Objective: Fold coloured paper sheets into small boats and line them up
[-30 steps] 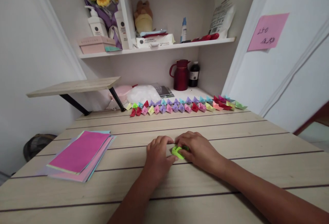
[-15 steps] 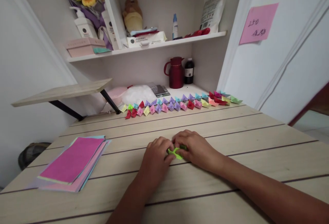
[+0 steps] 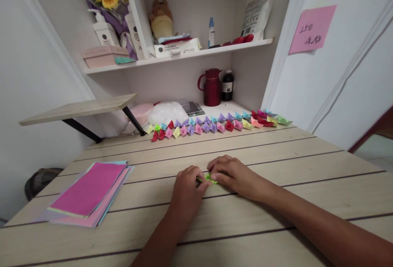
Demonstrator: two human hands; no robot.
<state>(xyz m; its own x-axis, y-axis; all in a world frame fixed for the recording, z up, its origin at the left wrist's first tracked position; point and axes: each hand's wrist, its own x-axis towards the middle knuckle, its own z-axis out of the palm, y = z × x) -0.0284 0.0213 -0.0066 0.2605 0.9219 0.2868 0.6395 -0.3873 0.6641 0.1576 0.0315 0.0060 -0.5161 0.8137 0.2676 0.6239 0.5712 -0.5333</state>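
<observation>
A small piece of folded lime-green paper [image 3: 210, 178] lies between my hands, low over the middle of the table. My left hand [image 3: 188, 183] pinches its left end between thumb and fingers. From the other side, my right hand [image 3: 231, 175] grips the right end, its thumb on the near edge. Fingers cover much of the paper, so its full shape is hidden. Beyond my hands, several small folded paper boats [image 3: 213, 127] in many colours stand in two rows. A stack of coloured paper sheets [image 3: 92, 189], magenta on top, lies to the left.
The wooden table [image 3: 147, 234] has dark lines across it. A raised wooden shelf [image 3: 76, 107] on black legs stands at the back left. Behind the boats are a red jug [image 3: 212, 88], a dark bottle [image 3: 227, 85] and a white plastic bag [image 3: 168, 113].
Both hands keep hold of the green paper. Its near flap has drawn in, and less of it shows between my fingers. The whole view has shifted slightly.
</observation>
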